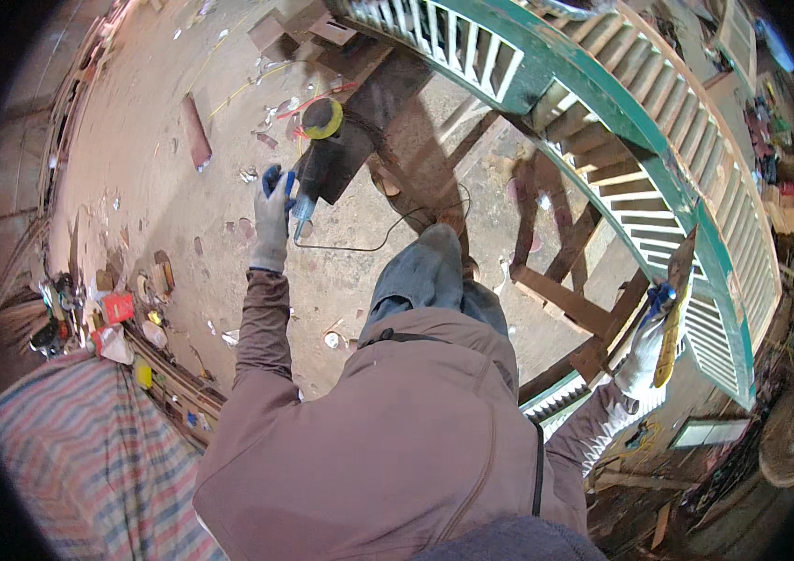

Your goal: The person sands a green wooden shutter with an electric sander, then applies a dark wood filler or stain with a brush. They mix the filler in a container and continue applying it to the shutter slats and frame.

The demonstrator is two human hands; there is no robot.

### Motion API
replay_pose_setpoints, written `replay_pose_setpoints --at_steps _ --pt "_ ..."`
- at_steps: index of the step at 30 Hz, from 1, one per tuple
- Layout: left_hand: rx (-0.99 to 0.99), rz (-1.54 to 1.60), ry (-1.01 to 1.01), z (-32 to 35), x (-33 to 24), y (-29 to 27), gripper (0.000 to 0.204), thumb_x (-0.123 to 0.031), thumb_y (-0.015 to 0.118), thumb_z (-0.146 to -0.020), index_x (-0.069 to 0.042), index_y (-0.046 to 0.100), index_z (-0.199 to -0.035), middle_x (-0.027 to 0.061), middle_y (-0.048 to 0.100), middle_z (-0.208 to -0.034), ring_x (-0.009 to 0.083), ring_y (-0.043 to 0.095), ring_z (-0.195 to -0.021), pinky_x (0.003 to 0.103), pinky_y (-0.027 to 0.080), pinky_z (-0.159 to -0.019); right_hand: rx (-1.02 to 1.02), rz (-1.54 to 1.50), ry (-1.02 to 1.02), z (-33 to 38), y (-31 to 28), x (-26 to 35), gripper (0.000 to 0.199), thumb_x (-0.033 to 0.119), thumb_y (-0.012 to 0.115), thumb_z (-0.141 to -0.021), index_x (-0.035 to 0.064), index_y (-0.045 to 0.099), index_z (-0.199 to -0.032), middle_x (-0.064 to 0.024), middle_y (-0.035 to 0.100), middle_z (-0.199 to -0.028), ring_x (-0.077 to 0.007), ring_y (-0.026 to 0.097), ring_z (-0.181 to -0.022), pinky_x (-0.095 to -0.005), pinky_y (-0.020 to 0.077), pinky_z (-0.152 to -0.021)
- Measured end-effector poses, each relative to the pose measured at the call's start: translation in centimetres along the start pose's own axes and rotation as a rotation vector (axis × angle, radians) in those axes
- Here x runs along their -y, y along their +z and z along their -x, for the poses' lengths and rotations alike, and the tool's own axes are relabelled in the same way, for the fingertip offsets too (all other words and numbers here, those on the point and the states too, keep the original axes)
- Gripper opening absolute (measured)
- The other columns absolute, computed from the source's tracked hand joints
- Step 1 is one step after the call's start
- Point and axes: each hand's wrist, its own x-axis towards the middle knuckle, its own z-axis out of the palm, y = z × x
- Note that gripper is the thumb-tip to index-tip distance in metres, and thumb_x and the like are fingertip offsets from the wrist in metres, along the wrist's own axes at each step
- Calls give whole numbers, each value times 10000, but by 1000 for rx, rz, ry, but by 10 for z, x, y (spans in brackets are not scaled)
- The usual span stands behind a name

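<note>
My left hand (pixel 272 220), in a pale glove with blue fingertips, is raised beside a corded power tool (pixel 315 168). That tool has a dark body, a bluish rear end and a round yellow head, and it rests on a dark wooden piece (pixel 356 154). The fingers stand apart, close to the tool's rear end; contact cannot be made out. Out at the right, my gloved right hand (pixel 642 360) is closed round a yellow-handled tool (pixel 671 341) with a brownish pointed end. It is beside a green-framed slatted wooden panel (pixel 635 140), whose slats are pale.
A black cord (pixel 359 249) runs from the power tool past my legs. Wooden beams (pixel 565 301) lie under the panel. Scraps and a loose board (pixel 196 133) litter the floor. At the lower left are a striped sheet (pixel 70 449) and a red box (pixel 117 308).
</note>
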Motion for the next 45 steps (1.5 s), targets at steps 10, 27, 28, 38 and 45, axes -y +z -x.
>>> replay_pose_setpoints --at_steps 10,27,28,38,45 --pt "31 -916 290 -45 50 11 860 -506 770 -847 22 468 -1455 236 588 -1330 355 538 -1254 443 415 -1069 -210 -164 -40 -35 18 18 340 234 471 -1107 -22 600 -1289 -122 705 -1067 -208 658 -925 -349 522 -826" --pt "266 -1110 42 -144 121 24 805 -464 837 -707 -80 502 -1330 219 563 -1348 407 563 -1262 512 480 -1040 -326 771 -216 -226 119 -146 325 211 512 -1017 15 624 -1250 -116 696 -931 -270 674 -701 -399 521 -576" --pt "248 -1111 54 -144 123 21 794 -448 837 -712 -80 502 -1331 220 565 -1342 401 563 -1260 509 477 -1045 -341 753 -225 -225 125 -140 319 210 512 -1020 12 622 -1245 -116 694 -933 -272 671 -708 -394 521 -584" --pt "380 -472 -136 -79 114 6 625 -424 822 -705 -41 648 -1168 173 716 -1046 321 685 -1025 416 526 -899 -696 935 -112 -182 119 -153 282 188 499 -1047 -17 613 -1203 -145 696 -976 -306 682 -824 -365 551 -656" --pt "208 -205 -322 41 134 -77 484 -346 850 -758 -45 704 -1107 58 714 -928 163 654 -806 344 522 -722 -925 493 483 -115 122 41 446 360 418 -1099 -13 634 -1215 -187 732 -935 -382 702 -770 -466 562 -625"
